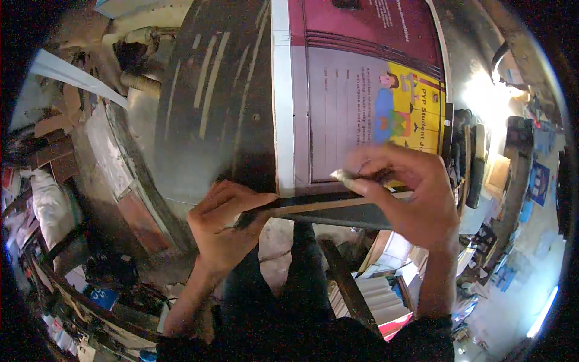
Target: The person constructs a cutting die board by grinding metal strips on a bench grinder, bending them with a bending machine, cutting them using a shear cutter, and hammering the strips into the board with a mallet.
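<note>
A printed sheet [344,108] in maroon, lilac and yellow, with a cartoon figure on it, lies on the flat work surface in front of me. Over its near edge, my right hand [407,193] is closed in a pinch on a small pale pointed piece [342,175], too blurred to name. Along the surface's near side runs a dark strip [325,202] with a lighter brown edge. My left hand [229,217] grips the left end of this strip, thumb on top and fingers curled partly out of sight.
Left of the sheet is a dark panel [211,108] with pale streaks. A worn machine part [132,181] stands further left. Below the surface, by my legs, are stacked papers [377,298] and a wooden bar [347,280]. A bright light [485,96] shines at the right.
</note>
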